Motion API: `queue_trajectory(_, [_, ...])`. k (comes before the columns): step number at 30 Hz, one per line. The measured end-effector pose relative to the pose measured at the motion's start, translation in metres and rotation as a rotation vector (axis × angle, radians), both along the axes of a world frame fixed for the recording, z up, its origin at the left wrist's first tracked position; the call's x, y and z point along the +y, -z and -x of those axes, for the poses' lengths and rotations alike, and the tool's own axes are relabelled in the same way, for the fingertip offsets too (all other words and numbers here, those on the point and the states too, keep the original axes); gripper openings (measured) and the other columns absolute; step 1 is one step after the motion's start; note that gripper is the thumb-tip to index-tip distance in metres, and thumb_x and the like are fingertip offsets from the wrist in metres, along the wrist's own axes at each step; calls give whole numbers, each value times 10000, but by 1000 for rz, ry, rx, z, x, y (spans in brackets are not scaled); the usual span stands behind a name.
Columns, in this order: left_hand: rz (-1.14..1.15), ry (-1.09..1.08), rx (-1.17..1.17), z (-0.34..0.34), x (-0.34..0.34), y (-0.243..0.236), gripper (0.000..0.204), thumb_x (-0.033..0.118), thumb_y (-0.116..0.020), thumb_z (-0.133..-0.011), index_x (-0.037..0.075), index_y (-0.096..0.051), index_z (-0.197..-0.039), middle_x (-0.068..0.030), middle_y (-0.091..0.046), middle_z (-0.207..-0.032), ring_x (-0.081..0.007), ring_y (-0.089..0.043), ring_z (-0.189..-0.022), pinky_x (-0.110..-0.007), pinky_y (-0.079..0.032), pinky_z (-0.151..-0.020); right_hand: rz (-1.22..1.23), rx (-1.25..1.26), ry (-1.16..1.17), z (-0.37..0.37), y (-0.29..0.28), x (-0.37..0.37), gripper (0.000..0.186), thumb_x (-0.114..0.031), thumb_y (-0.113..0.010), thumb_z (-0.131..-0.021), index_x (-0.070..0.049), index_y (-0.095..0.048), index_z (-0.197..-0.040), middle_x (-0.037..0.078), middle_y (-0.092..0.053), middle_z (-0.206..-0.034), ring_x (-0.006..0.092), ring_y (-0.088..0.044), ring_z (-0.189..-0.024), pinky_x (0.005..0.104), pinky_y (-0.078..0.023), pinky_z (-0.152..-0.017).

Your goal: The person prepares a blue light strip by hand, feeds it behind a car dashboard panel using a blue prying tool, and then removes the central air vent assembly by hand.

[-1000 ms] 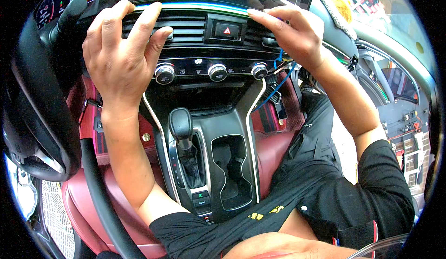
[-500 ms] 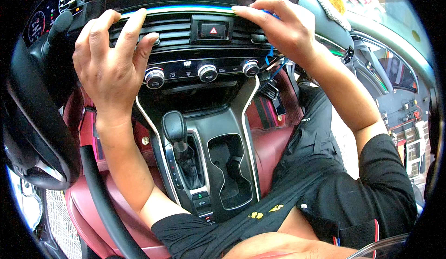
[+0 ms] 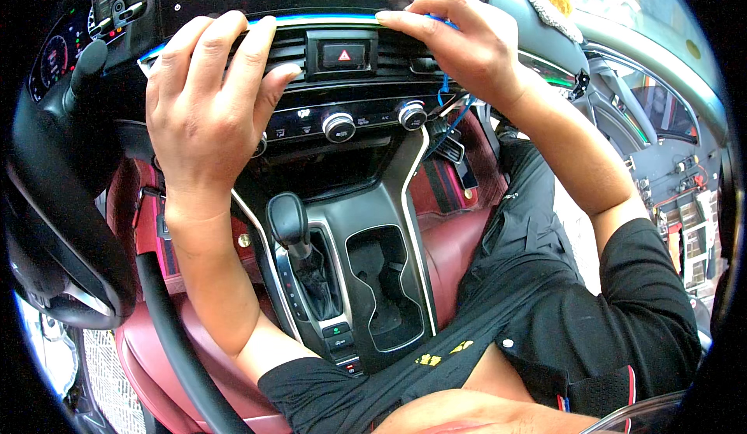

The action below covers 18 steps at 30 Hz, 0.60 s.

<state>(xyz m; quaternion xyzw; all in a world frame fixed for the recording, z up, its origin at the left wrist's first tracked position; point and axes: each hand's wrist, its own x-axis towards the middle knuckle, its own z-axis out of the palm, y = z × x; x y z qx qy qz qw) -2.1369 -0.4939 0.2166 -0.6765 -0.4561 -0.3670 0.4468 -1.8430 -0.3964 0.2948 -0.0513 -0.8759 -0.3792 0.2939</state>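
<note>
Probably light and bendy, the glowing strip (image 3: pixel 327 20) suits edge holds; your left hand (image 3: pixel 206 119) is splayed, grip by your right hand (image 3: pixel 478 51) unclear.

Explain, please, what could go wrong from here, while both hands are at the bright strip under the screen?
The bright strip might bend or sit crooked if the left hand and right hand press it unevenly. The blue wire hangs below the right hand and could get snagged. The hazard button lies between the hands, just under the strip, so a slip might press it.
</note>
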Motion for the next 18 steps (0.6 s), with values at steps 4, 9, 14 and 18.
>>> queue_trajectory(4, [2,27,-8,-3,1,-4,403,389,-740,-924,134,-733,-1236,-46,-673,-1203,-273,-627,-1142,-408,-486,-993,22,-4,-16,2,-2,-5,459,70,-727,-744,-155,-799,-1138,45,-692,-971,210,-724,-824,313,-607,-696])
queue_trajectory(9, [7,109,-68,-19,6,-11,377,351,-767,-892,84,-737,-1158,-85,-692,-1146,-294,-646,-1086,-411,-511,-950,20,34,-4,6,1,-5,436,78,-732,-751,-160,-798,-1111,43,-686,-965,216,-722,-824,313,-606,-694])
queue_trajectory(14, [15,190,-116,-53,14,-12,393,367,-788,-850,86,-732,-1120,-71,-690,-1136,-283,-648,-1072,-406,-521,-921,76,94,38,5,8,-4,382,3,-725,-771,-198,-790,-1090,27,-680,-971,218,-714,-816,317,-597,-687])
queue_trajectory(18, [0,242,-171,-62,21,-7,396,336,-790,-815,75,-732,-1107,-60,-676,-1139,-267,-638,-1063,-412,-519,-921,101,114,66,9,10,-7,377,-5,-716,-774,-215,-790,-1078,15,-677,-959,212,-705,-796,313,-590,-681])
